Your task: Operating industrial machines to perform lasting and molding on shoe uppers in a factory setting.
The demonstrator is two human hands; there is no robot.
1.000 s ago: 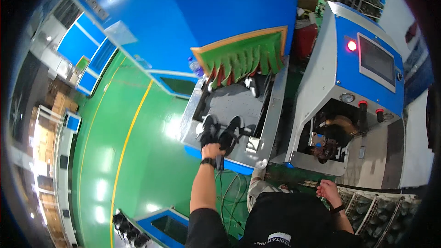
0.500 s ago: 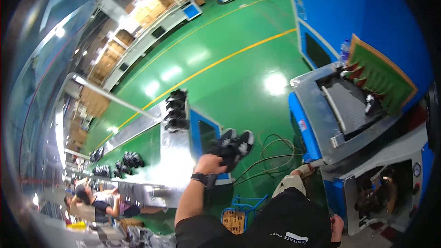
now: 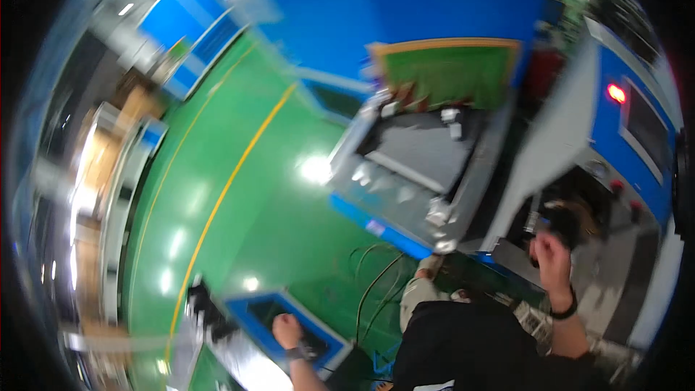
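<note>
My left hand (image 3: pixel 287 331) is blurred at the lower middle, over a blue-framed panel (image 3: pixel 331 353) with a dark centre. Its fingers look curled, and against that dark background I cannot make out what they hold. On the right, my right hand (image 3: pixel 552 255) is raised in front of the opening of a grey and blue machine (image 3: pixel 499 203). Its fingers are curled closed. A dark, rounded object (image 3: pixel 563 223) lies right beside the fingertips; whether the hand grips it is unclear.
A metal-topped station (image 3: pixel 413 210) holds a grey pad, with a green sheet (image 3: pixel 449 76) standing behind. Cables (image 3: pixel 376 293) loop across the green floor (image 3: pixel 239 224). Black shoes (image 3: pixel 206 311) stand blurred on the metal bench (image 3: pixel 250 362). A red light (image 3: pixel 616 93) glows on the machine.
My view has swung right, toward the machine. The black shoes that hung from my left hand cannot be made out there now. My right hand has risen from my side to the machine opening.
</note>
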